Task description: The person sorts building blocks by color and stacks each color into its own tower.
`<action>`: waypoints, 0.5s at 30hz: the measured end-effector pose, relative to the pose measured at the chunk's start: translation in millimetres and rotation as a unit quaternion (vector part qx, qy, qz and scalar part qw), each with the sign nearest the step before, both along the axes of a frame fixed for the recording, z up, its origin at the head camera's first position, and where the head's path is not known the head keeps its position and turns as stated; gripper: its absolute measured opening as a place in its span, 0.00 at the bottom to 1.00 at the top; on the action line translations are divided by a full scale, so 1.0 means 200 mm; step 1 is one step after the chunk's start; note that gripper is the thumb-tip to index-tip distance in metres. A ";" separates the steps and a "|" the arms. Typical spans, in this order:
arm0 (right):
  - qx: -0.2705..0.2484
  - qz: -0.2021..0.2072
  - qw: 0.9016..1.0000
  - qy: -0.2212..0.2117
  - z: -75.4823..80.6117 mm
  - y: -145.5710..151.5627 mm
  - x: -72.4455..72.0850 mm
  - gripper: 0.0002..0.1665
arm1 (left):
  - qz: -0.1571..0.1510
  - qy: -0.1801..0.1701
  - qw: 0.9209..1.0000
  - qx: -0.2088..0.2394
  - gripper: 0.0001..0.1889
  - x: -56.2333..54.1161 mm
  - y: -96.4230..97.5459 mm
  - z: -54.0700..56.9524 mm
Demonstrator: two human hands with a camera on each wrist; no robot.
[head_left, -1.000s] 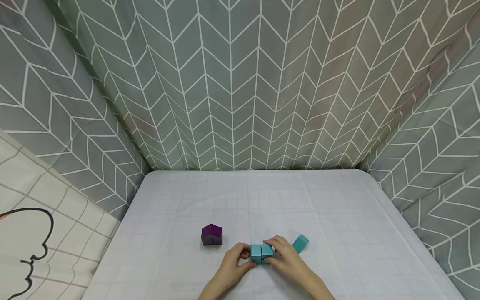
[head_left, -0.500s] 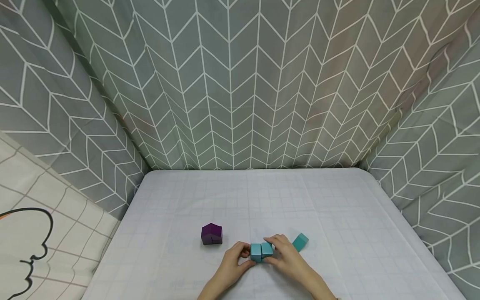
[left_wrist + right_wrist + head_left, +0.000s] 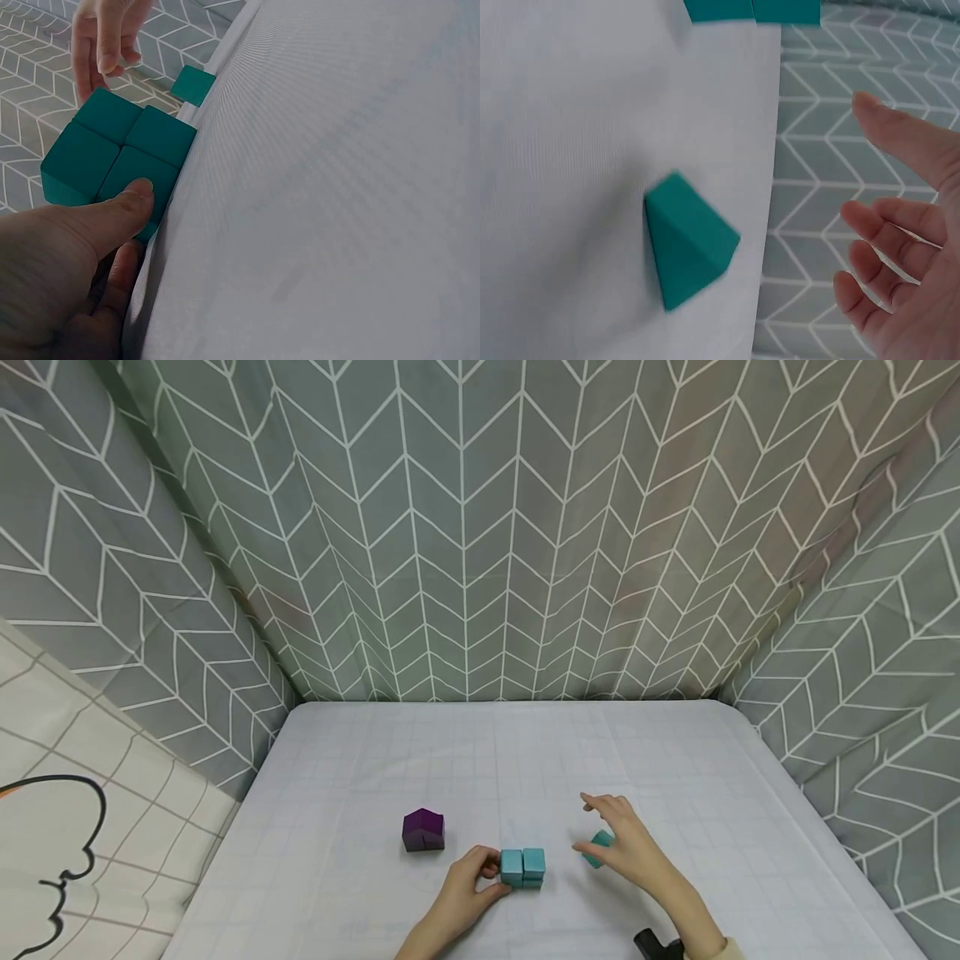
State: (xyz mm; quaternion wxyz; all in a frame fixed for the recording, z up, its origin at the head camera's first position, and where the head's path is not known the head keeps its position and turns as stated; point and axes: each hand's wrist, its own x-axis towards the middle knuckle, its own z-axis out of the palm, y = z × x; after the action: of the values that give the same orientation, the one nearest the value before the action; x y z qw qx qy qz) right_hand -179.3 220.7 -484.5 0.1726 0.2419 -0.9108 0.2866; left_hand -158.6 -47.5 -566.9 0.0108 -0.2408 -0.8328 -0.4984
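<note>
My left hand grips the left side of a group of teal cubes stacked two by two. In the left wrist view the thumb presses the face of one lower cube, with fingers behind. To the right, my right hand hovers with fingers spread over a loose teal block, holding nothing. The right wrist view shows this block lying on the cloth with slanted faces, apart from the fingers. Part of it is hidden by the hand in the head view.
A dark purple block with a peaked, house-like outline stands left of the teal cubes. White cloth covers the table, and grey chevron curtains hang round it. A black device shows by the right wrist.
My right hand has let go of the teal cubes and moved right to above the loose block, its fingers spreading. The left hand stays on the cubes.
</note>
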 end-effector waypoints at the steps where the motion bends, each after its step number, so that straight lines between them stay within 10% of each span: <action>1: -0.005 -0.003 1.000 0.006 0.00 0.02 -0.01 0.40 | 0.000 -0.002 1.000 -0.001 0.17 0.00 0.00 0.00; 15: 0.016 -0.027 0.994 -0.107 -0.13 0.15 -0.02 0.33 | 0.001 -0.008 1.000 -0.005 0.17 0.00 -0.01 0.00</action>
State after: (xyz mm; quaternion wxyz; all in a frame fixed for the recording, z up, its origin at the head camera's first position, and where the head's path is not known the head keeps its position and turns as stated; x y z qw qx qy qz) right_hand -184.1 250.2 -510.8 0.0783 0.1876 -0.9349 0.2910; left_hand -158.0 -48.7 -566.1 0.0037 -0.2365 -0.8354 -0.4962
